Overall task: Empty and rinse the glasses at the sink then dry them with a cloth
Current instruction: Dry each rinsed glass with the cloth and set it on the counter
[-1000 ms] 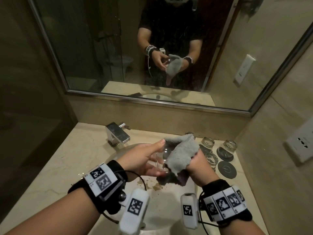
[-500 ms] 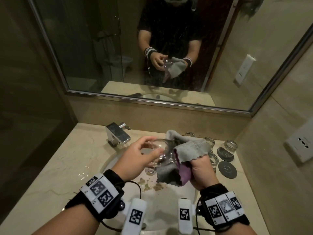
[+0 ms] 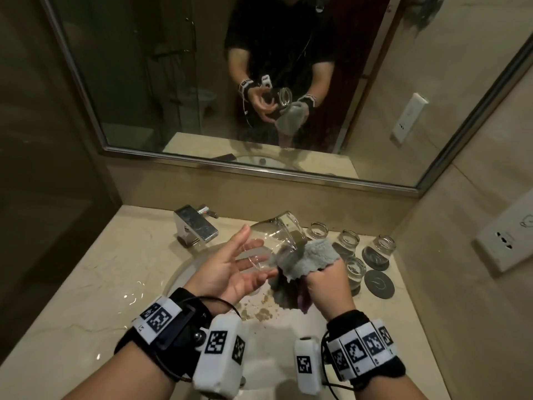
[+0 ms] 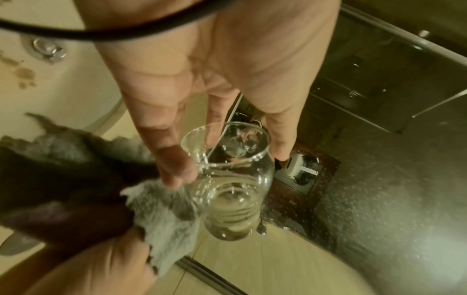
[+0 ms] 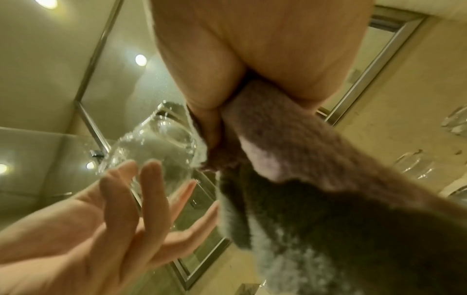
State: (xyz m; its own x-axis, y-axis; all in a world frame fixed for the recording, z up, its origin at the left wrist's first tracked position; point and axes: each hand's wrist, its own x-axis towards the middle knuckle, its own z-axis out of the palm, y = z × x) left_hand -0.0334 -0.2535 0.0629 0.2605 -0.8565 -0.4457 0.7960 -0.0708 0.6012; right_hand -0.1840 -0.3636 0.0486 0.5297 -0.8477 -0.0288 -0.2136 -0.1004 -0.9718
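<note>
Over the sink point(image 3: 184, 272), the glass point(image 3: 277, 241) had tipped onto its side since a second earlier. The left hand point(image 3: 230, 269) had opened, fingers straight beneath it; the right hand point(image 3: 328, 281) gripped the cloth point(image 3: 311, 258) at its mouth, suggesting drying was underway.

A dim hotel-style bathroom, lit warm and yellowish. A large metal-framed mirror point(image 3: 178, 82) fills the upper half of the frame above a beige marble countertop point(image 3: 95, 272), which meets a low backsplash of the same stone. Beige tiled walls point(image 3: 476, 157) close in at the right, carrying a white power socket point(image 3: 507, 235) at the right edge. A square chrome faucet point(image 3: 196, 226) stands at centre, behind a white basin point(image 3: 277, 336) with brown specks near the middle. Reflected at upper left are a glass shower screen point(image 3: 161, 67) and a toilet point(image 3: 199, 96). The right wrist view shows round ceiling downlights point(image 5: 140, 59) at upper left.
</note>
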